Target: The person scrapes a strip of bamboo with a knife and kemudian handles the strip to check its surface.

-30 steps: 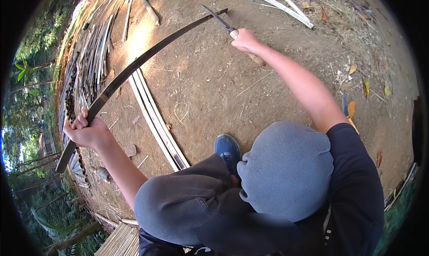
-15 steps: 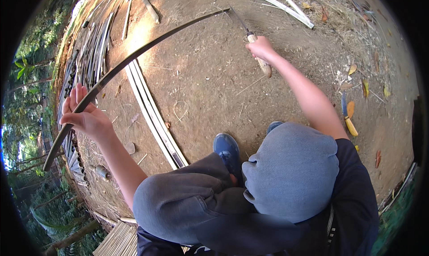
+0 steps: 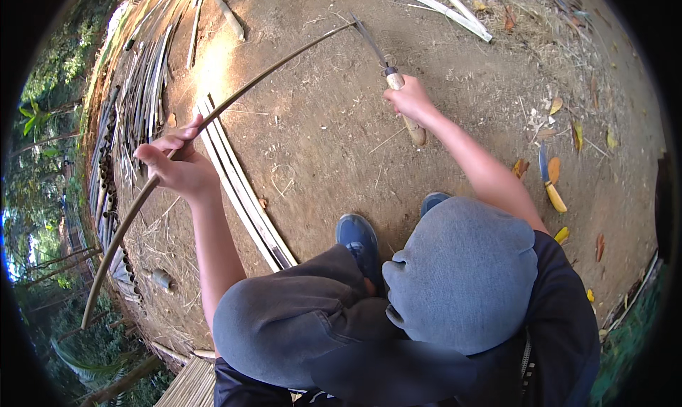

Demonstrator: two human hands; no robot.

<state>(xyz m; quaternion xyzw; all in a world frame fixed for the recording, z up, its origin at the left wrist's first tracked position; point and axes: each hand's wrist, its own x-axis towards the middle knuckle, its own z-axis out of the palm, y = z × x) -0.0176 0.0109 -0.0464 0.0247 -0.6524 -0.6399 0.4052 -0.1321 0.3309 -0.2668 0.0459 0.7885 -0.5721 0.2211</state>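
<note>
2 blue shoes (image 3: 359,238) on bare soil (image 3: 334,151) | 1 yellow-handled knife (image 3: 555,198) lying right | left hand (image 3: 186,167): holding 1 long dark strip (image 3: 263,76), raised, slanting forward-right | right hand (image 3: 410,98): wrapped round 1 wooden-handled knife (image 3: 415,133), blade tip at strip's far end, contact unclear | pole pile (image 3: 145,87) upper left, uncountable

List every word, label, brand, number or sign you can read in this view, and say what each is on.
No readable text anywhere.
Dark shirt: small pale marks, too small to read.
Wooden-handled knife in the right hand: no lettering can be made out.
Bamboo strip in the left hand: none can be made out.
</note>
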